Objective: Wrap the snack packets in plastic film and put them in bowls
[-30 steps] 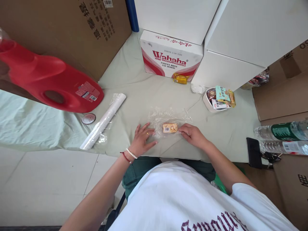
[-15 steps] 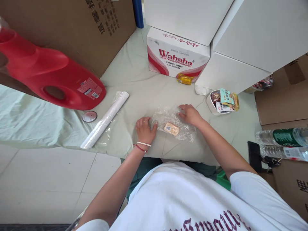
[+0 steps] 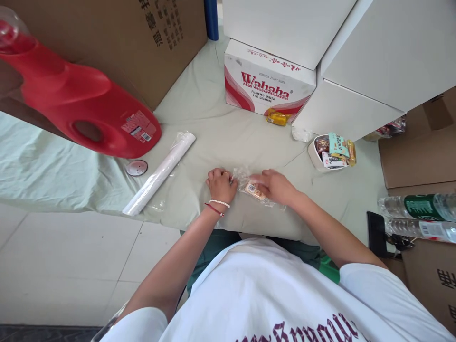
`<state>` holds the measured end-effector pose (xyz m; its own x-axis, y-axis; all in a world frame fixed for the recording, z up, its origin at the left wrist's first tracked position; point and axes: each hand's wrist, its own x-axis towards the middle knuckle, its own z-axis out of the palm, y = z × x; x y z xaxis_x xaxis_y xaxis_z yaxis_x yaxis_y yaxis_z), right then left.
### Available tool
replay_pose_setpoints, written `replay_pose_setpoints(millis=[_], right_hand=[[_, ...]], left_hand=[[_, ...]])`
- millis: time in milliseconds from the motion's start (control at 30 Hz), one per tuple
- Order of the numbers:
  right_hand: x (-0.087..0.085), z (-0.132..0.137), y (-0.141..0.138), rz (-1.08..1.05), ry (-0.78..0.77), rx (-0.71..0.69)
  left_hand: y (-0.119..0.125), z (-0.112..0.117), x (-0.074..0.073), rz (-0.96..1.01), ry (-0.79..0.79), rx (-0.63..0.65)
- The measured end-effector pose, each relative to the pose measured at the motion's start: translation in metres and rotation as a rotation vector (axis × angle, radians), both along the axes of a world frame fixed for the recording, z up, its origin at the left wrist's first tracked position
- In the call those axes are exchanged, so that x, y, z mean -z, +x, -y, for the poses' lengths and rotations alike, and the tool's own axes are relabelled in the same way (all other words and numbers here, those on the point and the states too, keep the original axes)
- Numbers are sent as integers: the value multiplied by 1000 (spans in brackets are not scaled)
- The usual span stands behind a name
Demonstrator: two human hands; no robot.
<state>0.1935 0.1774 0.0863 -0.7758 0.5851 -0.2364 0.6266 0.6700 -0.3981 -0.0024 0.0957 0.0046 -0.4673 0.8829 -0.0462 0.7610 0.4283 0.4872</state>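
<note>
A small wrapped snack (image 3: 252,190) with a barcode label lies on a crumpled sheet of clear plastic wrap (image 3: 242,175) near the table's front edge. My left hand (image 3: 223,185), wearing a white bead bracelet and a red cord, has its fingers curled on the wrap's left edge. From the right, my right hand (image 3: 276,185) reaches over the snack, its fingers closed on the wrap and slightly blurred. That hand covers part of the snack and much of the wrap's right side.
Left of my hands lies a roll of plastic film (image 3: 160,173), beside a round pinkish disc (image 3: 137,167) and a large red jug (image 3: 89,104). A Wahaha carton (image 3: 267,85) stands behind, with a yellow packet (image 3: 278,117). Rightward are a white snack tub (image 3: 317,159) and plastic bottles (image 3: 420,206).
My right hand has come down and left onto the wrap beside the snack. The wrap is gathered in closer around the snack, and my left fingers have curled onto its edge.
</note>
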Motion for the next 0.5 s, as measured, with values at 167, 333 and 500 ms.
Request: replay_pose_setpoints(millis=[167,333,500], right_hand=[[13,42,8,177,20,-102],[30,45,11,108,8,-62],[37,45,19,-123,-10,-73]], left_hand=[[-9,-1,-1,68,84,-5],[-4,0,-18,451,161,8],[33,9,-30,409,209,299]])
